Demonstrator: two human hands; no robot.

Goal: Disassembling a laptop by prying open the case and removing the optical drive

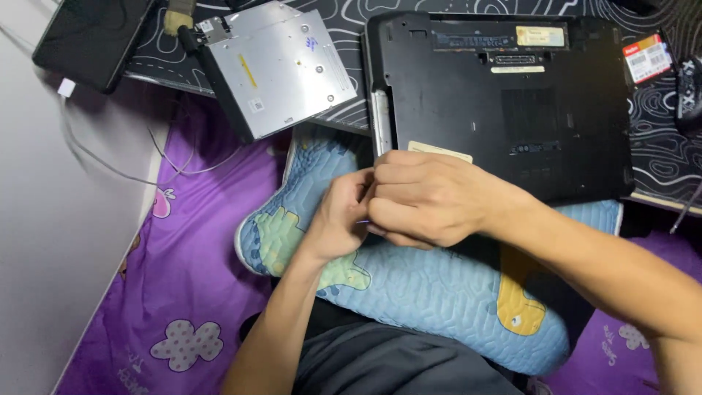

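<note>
A black laptop [504, 102] lies upside down on a patterned mat, its near left corner over a blue quilted pillow [424, 292]. My right hand [428, 197] is closed at that corner of the laptop, fingers curled around something small that I cannot make out. My left hand [340, 216] presses against the right hand from the left, fingers bent. A thin bluish sliver shows between the two hands. A silver optical drive [274, 66] lies apart on the mat, to the left of the laptop.
A dark tablet [91, 36] with a white cable [110, 157] sits at the far left. Purple bedding [190, 271] with cartoon prints lies below. A red and white package [647, 58] and a black object are at the right edge. A white wall borders the left.
</note>
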